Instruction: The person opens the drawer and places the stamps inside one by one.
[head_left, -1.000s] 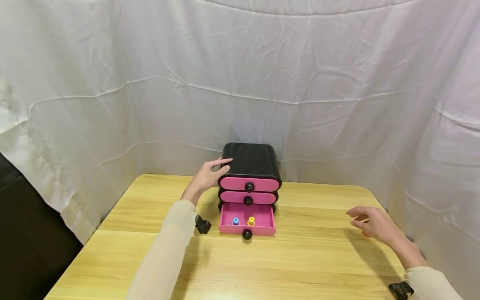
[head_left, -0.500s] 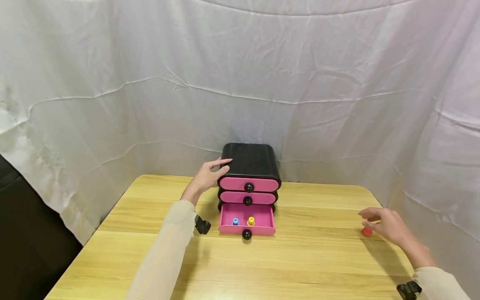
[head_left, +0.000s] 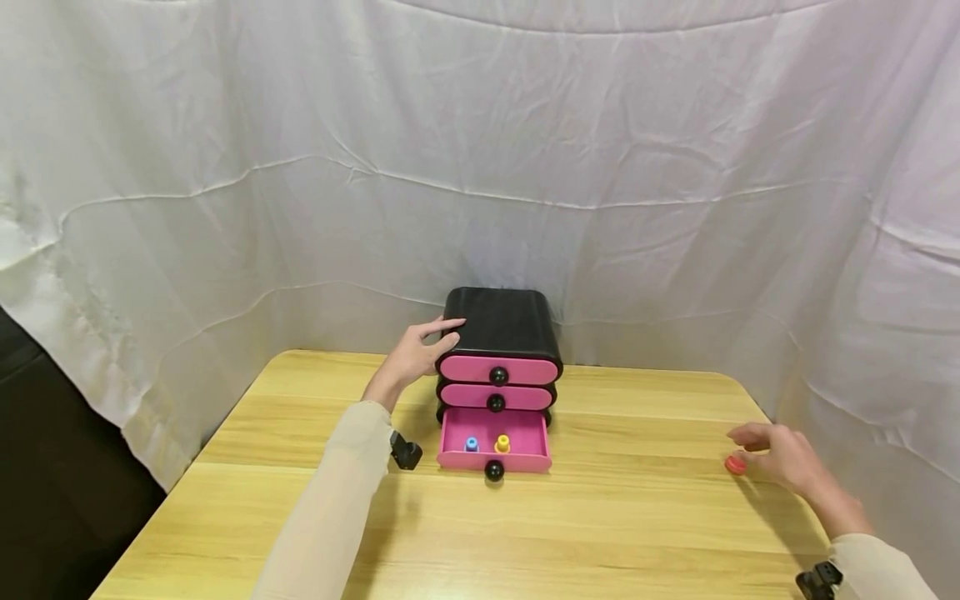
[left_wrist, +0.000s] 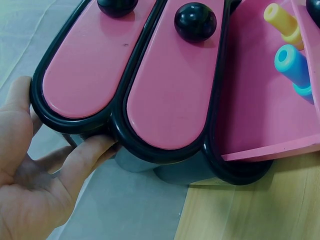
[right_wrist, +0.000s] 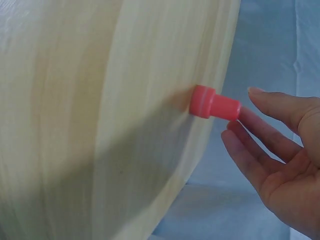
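Nearest to you, your right hand (head_left: 783, 458) has moved out toward the far right edge of the worktop (head_left: 480, 533) over the last second and has now come down to the small red peg (head_left: 736, 464), which a second ago was mostly hidden under your palm. In the right wrist view your fingers (right_wrist: 260, 137) are spread and only gently bent; a fingertip looks to be just touching the narrow end of the peg, but nothing is closed round it yet. That puts you at the reach, not the grasp: the peg is not yet in your hold.

The red peg stands upright near the worktop's right edge, wide flange down on the wood, narrower stem up. Its long axis runs straight up from the surface, so the stem end faces your fingertips.

Further in, the bottom pink drawer (head_left: 494, 452) is pulled open toward you, its black knob (head_left: 493, 470) at the front. Inside stand a blue peg (head_left: 471, 443) and a yellow peg (head_left: 502, 442), upright and side by side, well apart from the red one.

Farthest back, your left hand (head_left: 417, 352) has not shifted. It rests against the left side of the black drawer unit (head_left: 500, 321), thumb on the top front corner and fingers (left_wrist: 87, 152) lying loosely along the side, bracing rather than gripping. The two upper pink drawers are closed. Behind all of it hangs the white cloth (head_left: 480, 167).
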